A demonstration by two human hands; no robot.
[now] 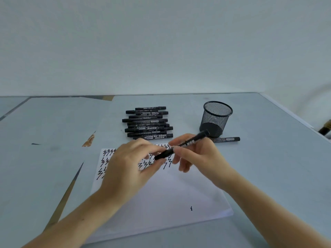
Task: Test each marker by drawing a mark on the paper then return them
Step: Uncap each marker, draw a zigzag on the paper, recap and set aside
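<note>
I have one marker over the paper, right hand gripping the barrel, left hand pinching its lower end. Three rows of zigzags are drawn; a pile of markers waits, one lies beside the empty mesh cup.

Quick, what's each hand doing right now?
Left hand: pinching the lower end of the marker.
Right hand: gripping the same marker's barrel.

Bright, even, cool light; soft shadows beneath each hand; wide-angle bending at edges; slight overall softness.
</note>
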